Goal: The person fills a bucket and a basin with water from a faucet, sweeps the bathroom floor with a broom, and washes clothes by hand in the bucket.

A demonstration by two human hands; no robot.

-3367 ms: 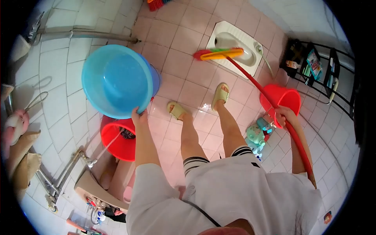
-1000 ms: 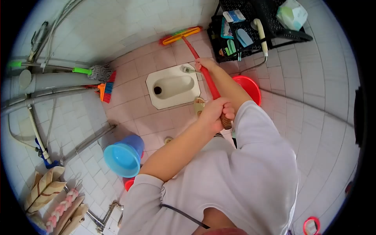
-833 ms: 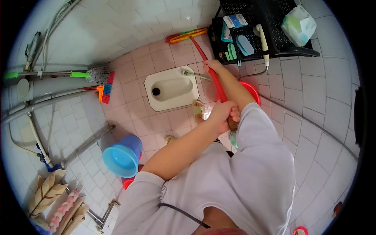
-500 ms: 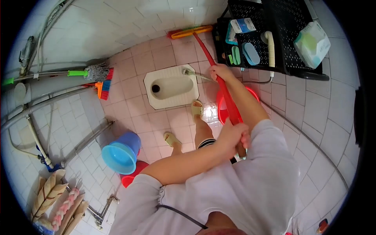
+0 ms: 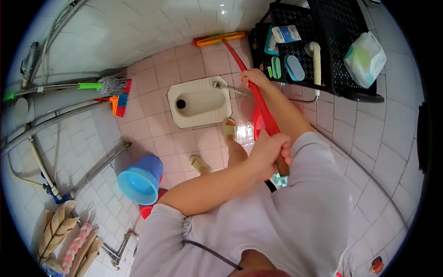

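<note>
A long-handled broom point(image 5: 262, 104) with a red handle slants away from me, and its orange head point(image 5: 221, 39) with reddish bristles lies at the foot of the far wall. My left hand point(image 5: 270, 154) is closed round the upper end of the handle, near its brown tip. Farther down the shaft, my right hand point(image 5: 255, 78) is wrapped round it. Below the broom head and left of the handle, a white squat toilet point(image 5: 200, 102) is set in the pink tiled floor point(image 5: 159, 124).
A black shelf rack point(image 5: 337, 46) with toiletries stands at right. A red basin point(image 5: 258, 123) sits partly behind the handle. Blue buckets point(image 5: 140, 180) are at left, beside a mop point(image 5: 112, 85) and another broom point(image 5: 120, 105). A showerhead point(image 5: 218, 85) rests on the toilet rim.
The broom head has slid slightly left along the wall, and the handle has swung a little left with my hands. Both hands keep their hold. The view has shifted slightly.
</note>
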